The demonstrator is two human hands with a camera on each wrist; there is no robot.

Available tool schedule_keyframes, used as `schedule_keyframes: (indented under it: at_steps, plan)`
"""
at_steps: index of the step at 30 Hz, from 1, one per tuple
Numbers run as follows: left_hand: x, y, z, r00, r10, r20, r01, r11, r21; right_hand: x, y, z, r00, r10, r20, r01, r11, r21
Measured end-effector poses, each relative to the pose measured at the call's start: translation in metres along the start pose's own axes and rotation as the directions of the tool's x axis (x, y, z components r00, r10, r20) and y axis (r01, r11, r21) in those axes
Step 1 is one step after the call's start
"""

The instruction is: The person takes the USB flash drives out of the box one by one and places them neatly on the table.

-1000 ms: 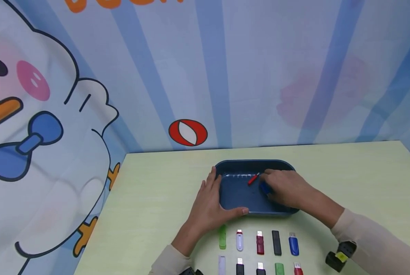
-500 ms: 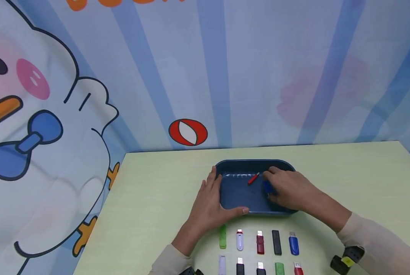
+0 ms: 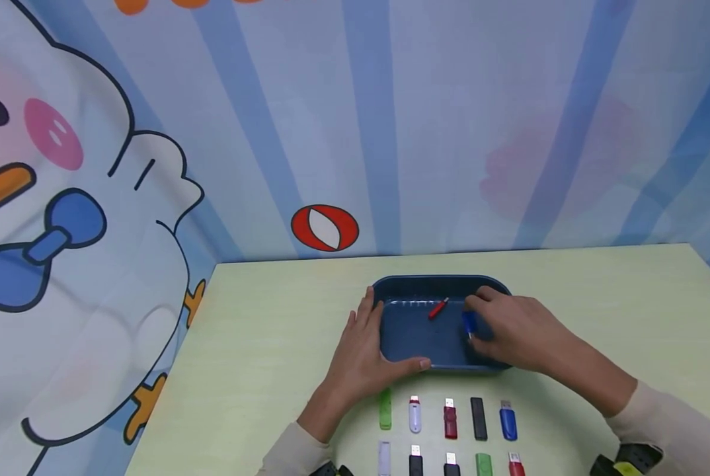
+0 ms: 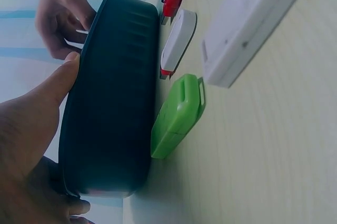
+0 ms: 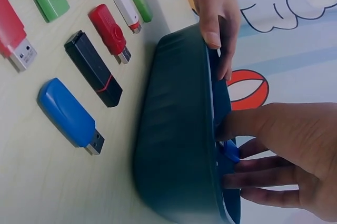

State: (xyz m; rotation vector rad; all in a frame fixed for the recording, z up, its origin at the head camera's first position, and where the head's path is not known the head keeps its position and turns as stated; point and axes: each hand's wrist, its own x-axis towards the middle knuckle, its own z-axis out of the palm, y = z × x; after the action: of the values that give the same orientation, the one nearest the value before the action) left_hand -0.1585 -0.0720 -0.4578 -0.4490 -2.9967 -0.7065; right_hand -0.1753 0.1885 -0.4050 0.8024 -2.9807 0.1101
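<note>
A dark blue tray [image 3: 423, 344] stands on the table. My left hand [image 3: 363, 354] holds its near left corner, thumb on the near rim and fingers along the left side. Inside the tray, my right hand [image 3: 512, 327] pinches a blue USB stick [image 3: 469, 322] between thumb and fingers. That stick shows as a blue patch [image 5: 230, 151] in the right wrist view, mostly hidden by the fingers. Left of it in the tray lies a small red stick [image 3: 437, 309] with a metal tip, slanted.
In front of the tray, several USB sticks lie in two rows. The row nearer the tray has a green one [image 3: 385, 410], a white one [image 3: 414, 416], a dark red one [image 3: 450, 422], a black one [image 3: 478, 418] and a blue one [image 3: 508, 423]. A patterned wall backdrop [image 3: 438, 132] stands behind.
My right hand has shifted slightly right inside the tray, and the blue USB stick has moved right with it, now more visible. The left hand and the red stick stay put.
</note>
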Motion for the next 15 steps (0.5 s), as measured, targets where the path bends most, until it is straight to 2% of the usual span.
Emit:
schedule_keyframes:
  at_steps: [4, 15]
  plan:
    - [0.0, 0.0, 0.0, 1.0, 0.001, -0.003, -0.001, 1.0, -0.002, -0.007, -0.001, -0.007, 1.0, 0.016, 0.016, -0.016, 1.0, 0.021]
    - [0.0, 0.0, 0.001, 1.0, 0.005, -0.016, -0.005, 1.0, -0.007, -0.028, 0.001, -0.023, 0.999, 0.046, -0.018, -0.045, 0.997, 0.066]
